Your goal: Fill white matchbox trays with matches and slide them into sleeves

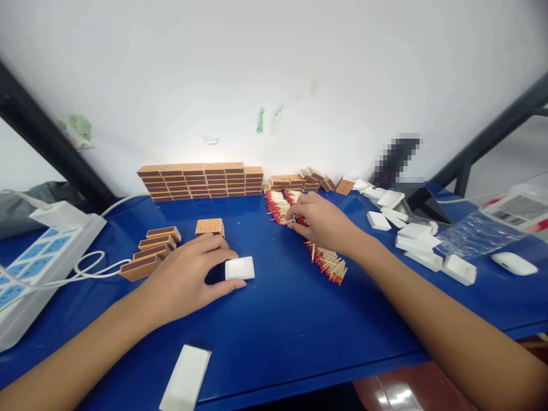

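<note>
My left hand [192,268] rests on the blue table with thumb and fingers closed around a small white matchbox tray [240,268]. My right hand [319,220] reaches to the far side, its fingertips pinched on matchsticks at a red-tipped heap [278,204]; how many it grips is hidden by the fingers. Below that hand lies a second spread of matchsticks [329,264]. Just beyond my left fingers sits a matchbox [209,226], and several more matchboxes [156,248] stand in a slanted row left of the hand. Another white tray [186,377] lies near the front edge.
Stacked matchboxes [201,181] form a low block against the wall, with loose matchbox sleeves [314,176] beside it. Several white trays [415,231] are scattered at right, near a white earphone case [514,263] and plastic wrap [475,240]. A power strip [43,268] with cables occupies the left.
</note>
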